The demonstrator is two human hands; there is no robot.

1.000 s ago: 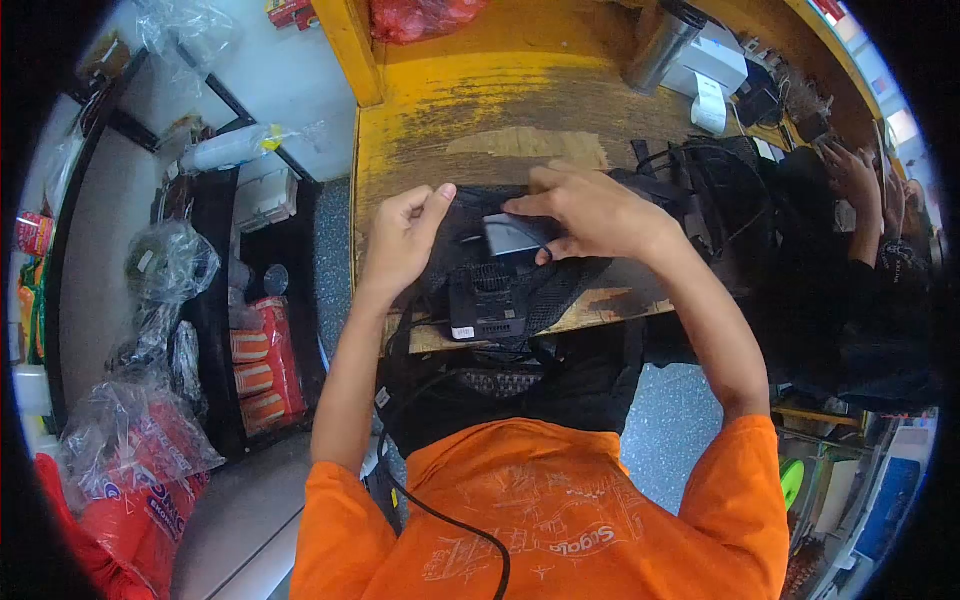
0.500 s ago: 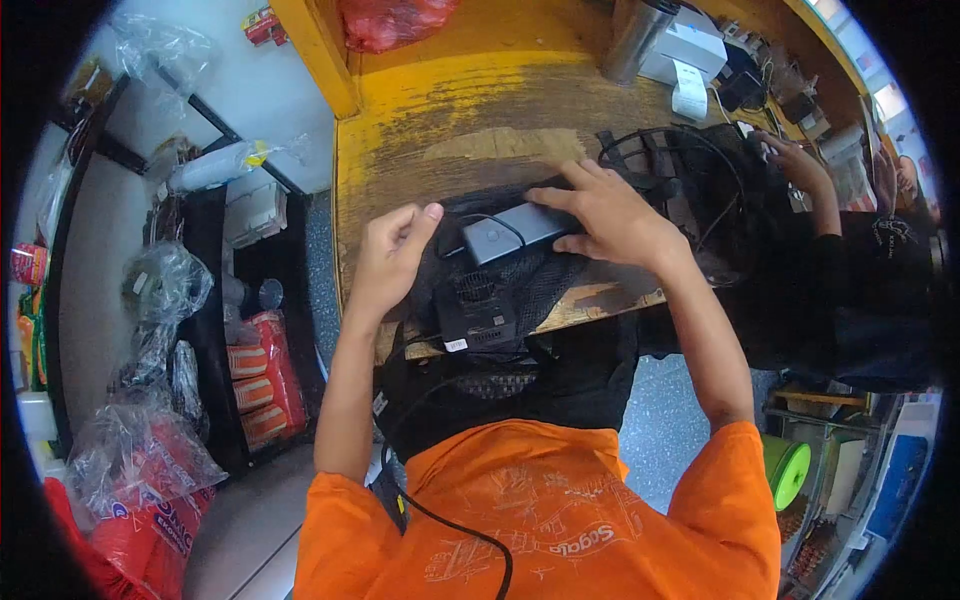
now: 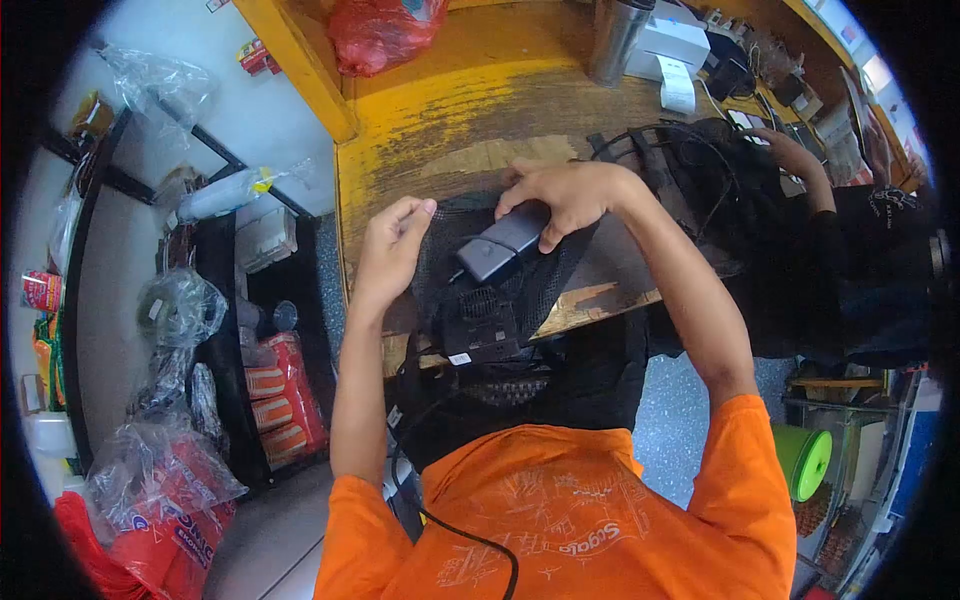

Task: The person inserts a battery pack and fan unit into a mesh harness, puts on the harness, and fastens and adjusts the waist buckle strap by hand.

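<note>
A grey, box-shaped power bank (image 3: 487, 258) with a black cable across it lies at a slant on a black mesh bag (image 3: 565, 262). My right hand (image 3: 575, 197) grips its far end, thumb on the near side and fingers over the other. My left hand (image 3: 392, 245) is closed in a pinch at the left edge of the mesh, apart from the power bank; the mesh appears to be between its fingertips. Just below the power bank, a black vented device (image 3: 478, 328) with a white label sits by the table's near edge.
On the worn yellow table (image 3: 480, 110) are a red plastic bag (image 3: 385, 35), a metal tumbler (image 3: 618, 40) and a receipt printer (image 3: 668, 45). Black cables (image 3: 660, 130) lie right of my hand. Another person's hand (image 3: 795, 157) holds a phone at the right. Packaged goods fill the left shelves.
My right hand has gone from lying spread over the power bank's end to gripping it. The power bank has turned and tilted, its near end shifting slightly left and down.
</note>
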